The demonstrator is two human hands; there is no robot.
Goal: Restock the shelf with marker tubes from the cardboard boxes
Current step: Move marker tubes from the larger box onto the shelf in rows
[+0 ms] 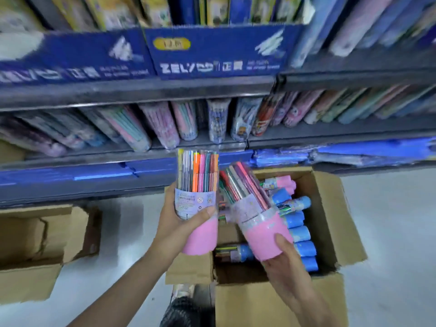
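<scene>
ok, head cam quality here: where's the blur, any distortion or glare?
Head view: heavy motion blur on the upper shelf boxes and frame edges; the tube in the left hand is sharpest, the tube in the right hand smeared; wide-angle bowing bends the shelf rails; flat lighting, faint sheen on the tube plastic.

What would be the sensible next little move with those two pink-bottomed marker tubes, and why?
Probably lift the upright tube in the left hand to the shelf row just above it. Both hands already grip a tube, the right hand holding a tilted one over the open cardboard box, and the left tube is nearer the shelf.
</scene>
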